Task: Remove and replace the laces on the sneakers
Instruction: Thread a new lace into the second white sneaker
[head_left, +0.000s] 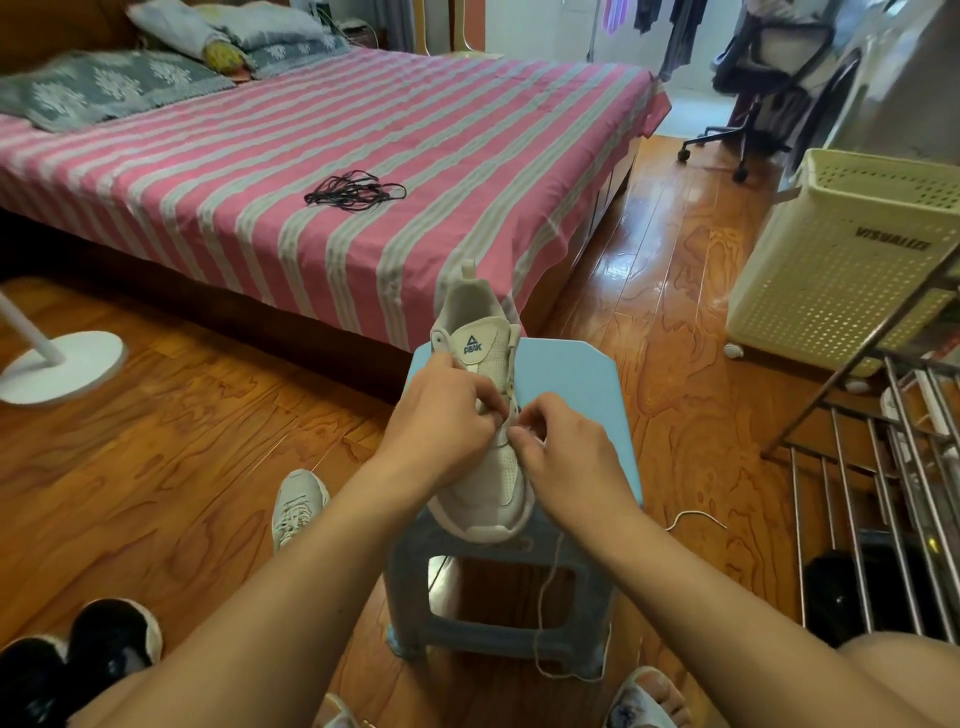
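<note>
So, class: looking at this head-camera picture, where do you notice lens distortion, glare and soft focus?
Head view: wide-angle bending curves the pink-and-grey striped bed and tilts the cream perforated plastic basket; window light glares off the glossy wooden floor; the black office chair at the far edge looks soft; the white leather sneaker on the light-blue plastic stool is evenly lit, with both hands fairly sharp.

Pink-striped bed (249, 171) behind a blue stool (571, 374) — cream laundry basket (841, 270) right, white fan base (62, 366) left.
</note>
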